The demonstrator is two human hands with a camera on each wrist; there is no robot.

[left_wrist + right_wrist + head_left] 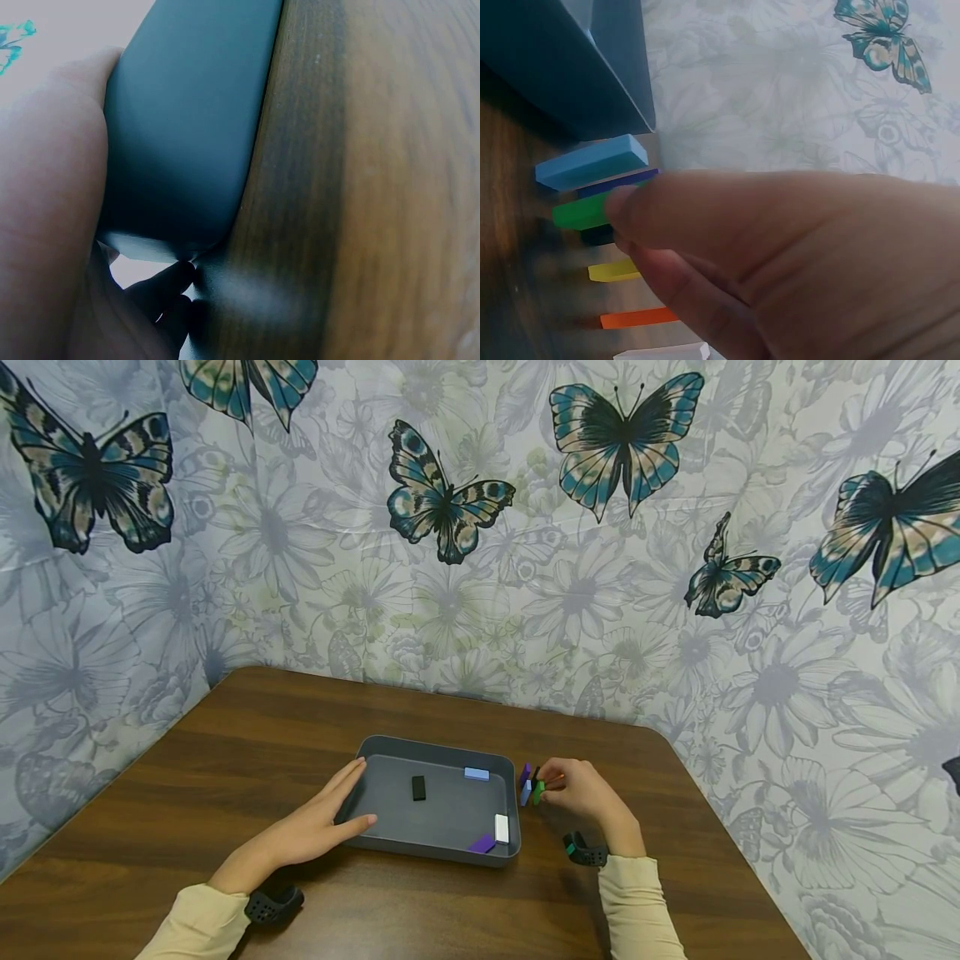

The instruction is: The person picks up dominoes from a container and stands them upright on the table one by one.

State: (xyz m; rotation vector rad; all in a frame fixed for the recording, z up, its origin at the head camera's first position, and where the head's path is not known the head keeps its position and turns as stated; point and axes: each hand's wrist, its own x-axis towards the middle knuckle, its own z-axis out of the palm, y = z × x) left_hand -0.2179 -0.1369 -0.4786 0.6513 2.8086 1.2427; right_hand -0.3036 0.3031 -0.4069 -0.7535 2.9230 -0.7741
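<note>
My left hand (pixel 315 827) rests on the left end of a dark grey tray (pixel 420 847), its fingers straight along the side and its thumb at the front rim. The left wrist view shows this hand close against the tray's wall (pixel 195 127). Just right of the tray, my right hand (pixel 581 789) pinches a green block (pixel 581 212) at thumb and fingertips; the far fingertips are partly hidden. Light blue (pixel 592 163), dark purple (pixel 611 184) and black (pixel 598 235) blocks stand close around it.
Inside the tray lie a black block (pixel 418 788), a light blue block (pixel 476 773), a white block (pixel 502 828) and a purple block (pixel 482 843). Yellow (pixel 613 270), orange (pixel 637 319) and white (pixel 664 352) blocks stand by my right hand. The wooden table (pixel 300 718) meets a butterfly-patterned wall.
</note>
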